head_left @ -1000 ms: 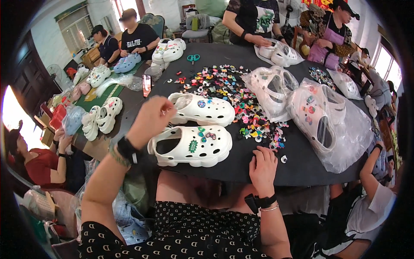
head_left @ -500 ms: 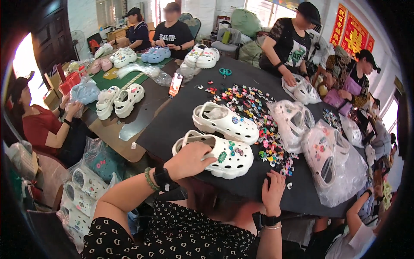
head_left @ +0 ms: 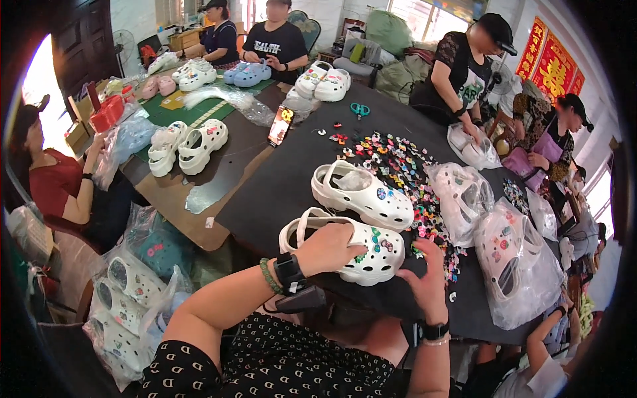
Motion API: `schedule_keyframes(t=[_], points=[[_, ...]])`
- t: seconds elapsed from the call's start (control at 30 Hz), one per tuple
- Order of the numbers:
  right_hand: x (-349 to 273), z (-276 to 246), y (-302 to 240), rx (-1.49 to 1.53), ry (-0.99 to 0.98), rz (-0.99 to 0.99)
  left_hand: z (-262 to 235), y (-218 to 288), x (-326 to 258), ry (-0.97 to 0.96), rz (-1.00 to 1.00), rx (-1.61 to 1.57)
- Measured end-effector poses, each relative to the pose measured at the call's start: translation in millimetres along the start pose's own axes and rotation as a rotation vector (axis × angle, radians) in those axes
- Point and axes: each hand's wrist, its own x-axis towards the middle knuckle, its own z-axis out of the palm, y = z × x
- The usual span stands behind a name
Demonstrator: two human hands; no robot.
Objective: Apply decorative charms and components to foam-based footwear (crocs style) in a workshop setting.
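Two white clogs with holes lie side by side on the black tabletop (head_left: 265, 192). My left hand (head_left: 330, 249) grips the upper of the near clog (head_left: 375, 268), its fingertips beside a partly covered green charm (head_left: 360, 257). More small charms (head_left: 383, 243) sit on that clog's top. By its toe is my right hand (head_left: 428, 278), thumb and fingers spread, nothing visible in it; the thumb reaches the toe or nearly so. Just beyond lies the far clog (head_left: 363, 194), with a round blue charm and clear plastic inside its opening.
Loose colourful charms (head_left: 398, 162) spread beyond the clogs. Bagged clogs (head_left: 507, 255) lie at the right. A phone (head_left: 281, 126) and teal scissors (head_left: 359, 111) are farther back. Another clog pair (head_left: 202, 147) stands at left. Bagged clogs (head_left: 126, 298) sit low left. Several people work around the tables.
My right hand has lifted from the table edge toward the near clog's toe and spread its fingers. My left hand has shifted forward along the clog, now partly covering the green charm.
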Motion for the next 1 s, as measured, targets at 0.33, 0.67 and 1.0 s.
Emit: schedule_keyframes(t=[0.33,0.67,1.0], points=[[51.0,24.2,8.9,0.139,-0.275,-0.017,7.8,-10.9,1.5,0.157,0.11,-0.011],[61.9,28.9,2.7,0.21,-0.25,-0.018,10.5,-17.5,5.0,0.087,0.065,-0.039],[54.9,38.9,-1.4,0.383,-0.262,-0.028,8.0,-17.1,2.6,0.079,0.055,-0.038]])
